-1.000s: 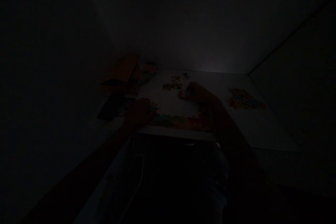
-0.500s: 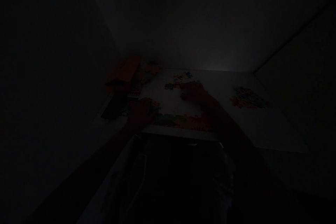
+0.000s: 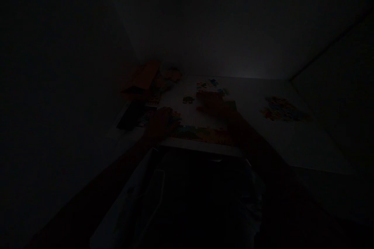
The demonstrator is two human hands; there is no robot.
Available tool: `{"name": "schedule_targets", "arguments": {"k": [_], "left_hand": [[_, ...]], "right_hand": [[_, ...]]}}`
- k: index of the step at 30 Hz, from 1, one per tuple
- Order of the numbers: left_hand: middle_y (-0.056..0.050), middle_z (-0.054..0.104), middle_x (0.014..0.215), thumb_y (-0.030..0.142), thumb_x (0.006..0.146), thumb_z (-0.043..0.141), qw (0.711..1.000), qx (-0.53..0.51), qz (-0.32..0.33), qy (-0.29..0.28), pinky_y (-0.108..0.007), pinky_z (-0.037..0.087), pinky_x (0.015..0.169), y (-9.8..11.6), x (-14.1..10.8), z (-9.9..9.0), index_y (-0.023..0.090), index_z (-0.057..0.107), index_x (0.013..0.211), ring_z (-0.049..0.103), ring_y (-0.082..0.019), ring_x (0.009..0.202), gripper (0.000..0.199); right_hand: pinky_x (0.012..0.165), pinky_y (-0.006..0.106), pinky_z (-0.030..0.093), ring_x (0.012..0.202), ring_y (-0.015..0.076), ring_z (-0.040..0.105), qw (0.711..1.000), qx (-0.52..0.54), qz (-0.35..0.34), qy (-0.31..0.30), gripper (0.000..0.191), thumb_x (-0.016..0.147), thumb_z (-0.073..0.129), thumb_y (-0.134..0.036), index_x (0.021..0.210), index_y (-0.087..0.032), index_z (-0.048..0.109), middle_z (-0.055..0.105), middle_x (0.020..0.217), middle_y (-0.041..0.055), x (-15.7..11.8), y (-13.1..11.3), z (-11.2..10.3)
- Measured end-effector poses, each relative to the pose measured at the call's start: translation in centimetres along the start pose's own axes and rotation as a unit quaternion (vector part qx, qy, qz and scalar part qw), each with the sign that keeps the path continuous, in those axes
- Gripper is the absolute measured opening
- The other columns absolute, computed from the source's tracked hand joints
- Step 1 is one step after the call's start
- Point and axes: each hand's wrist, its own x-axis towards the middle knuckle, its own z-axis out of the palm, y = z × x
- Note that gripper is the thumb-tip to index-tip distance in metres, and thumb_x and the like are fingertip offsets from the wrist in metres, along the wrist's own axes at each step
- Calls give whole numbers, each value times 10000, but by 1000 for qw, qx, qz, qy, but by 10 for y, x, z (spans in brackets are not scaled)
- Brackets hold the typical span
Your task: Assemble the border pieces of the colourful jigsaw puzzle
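The view is very dark. Jigsaw pieces joined into a coloured strip (image 3: pixel 201 133) lie along the near edge of the white board (image 3: pixel 187 118). My left hand (image 3: pixel 160 123) rests at the strip's left end, fingers stretched out and apart. Over the middle of the board, my right hand (image 3: pixel 214 104) reaches leftward with its fingers extended and its thumb apart; I see nothing held in it. A loose jigsaw piece (image 3: pixel 188 100) lies just left of its fingertips. Several other loose pieces (image 3: pixel 201 85) lie beyond it, and part of the board's right side is hidden under my right arm.
A heap of jigsaw pieces (image 3: pixel 283 109) lies on the white table (image 3: pixel 254 89) at the right. An orange open-ended packet or box (image 3: pixel 143 77) stands at the back left, with a dark flat object (image 3: pixel 130 116) in front. A pale wall (image 3: pixel 216 39) rises behind.
My right hand has spread from a closer grip near the loose pieces and lies flatter, slightly lower. My left hand stays at the strip's end. The whole view has shifted slightly.
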Motion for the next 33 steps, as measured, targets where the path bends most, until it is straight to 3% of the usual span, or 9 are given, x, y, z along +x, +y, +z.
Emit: {"name": "schedule_targets", "arguments": {"k": [2,6,10,13,16,19,22,27,33], "left_hand": [[-251,659,1873,534,1240,705,1000,5,-5,-1,-703,382,1520,-2,1,2,207,625,1801,585,-471,1784,655],[-250,655,1886,502,1233,688,1000,-20,-18,-2,-705,405,1521,-6,2,4,214,650,1793,596,-463,1782,631],[-173,774,1746,389,1233,666,998,-49,-32,5,-672,495,1462,-9,17,2,317,791,1596,691,-433,1679,391],[-166,825,1589,371,1225,719,994,-96,-45,23,-591,611,1334,-8,48,0,248,802,1528,773,-395,1519,338],[-166,793,1615,399,1170,843,991,-127,-34,6,-504,680,1220,-5,93,-2,213,776,1569,823,-346,1386,446],[-170,775,1646,442,1076,959,993,-108,30,-45,-496,658,1276,-5,137,-3,237,814,1508,785,-383,1514,499],[-178,771,1622,532,1057,970,992,-97,55,-53,-550,627,1322,-9,164,-1,236,822,1429,757,-415,1544,497],[-163,800,1464,566,1020,1000,989,-142,22,-42,-548,680,1170,-20,168,2,239,789,1387,809,-398,1345,534],[-95,843,1294,502,963,1045,976,-215,1,-37,-428,678,935,-25,166,5,275,759,1416,807,-317,1130,582]], "right_hand": [[1563,776,288,1868,484,508,999,-18,31,8,712,1216,782,-562,1871,-302,682,562,2007,163,2,10,0],[1526,804,344,1772,487,620,998,-11,57,16,566,1204,733,-540,1732,-355,817,711,1886,127,1,23,-8],[1422,818,426,1675,528,677,993,-44,99,43,493,1149,771,-546,1588,-362,899,811,1759,135,-3,32,-15],[1368,801,454,1622,534,699,990,-55,118,54,492,1154,745,-560,1578,-355,892,830,1720,156,-4,37,-14],[1395,778,420,1634,525,679,987,-48,130,80,570,1192,673,-570,1663,-294,837,809,1726,211,-4,41,-8],[1406,759,403,1647,519,644,985,-46,131,103,613,1209,641,-620,1705,-300,807,786,1741,219,-7,48,-4],[1379,768,412,1603,528,652,982,-56,143,114,571,1217,635,-660,1627,-333,860,779,1730,204,-8,53,-2],[1358,748,421,1557,522,674,977,-53,159,128,461,1212,696,-692,1400,-346,937,808,1636,185,-3,54,-4],[1342,774,467,1359,498,800,969,71,188,143,440,1071,907,-664,1315,-306,829,903,1318,164,1,57,-16]]}}
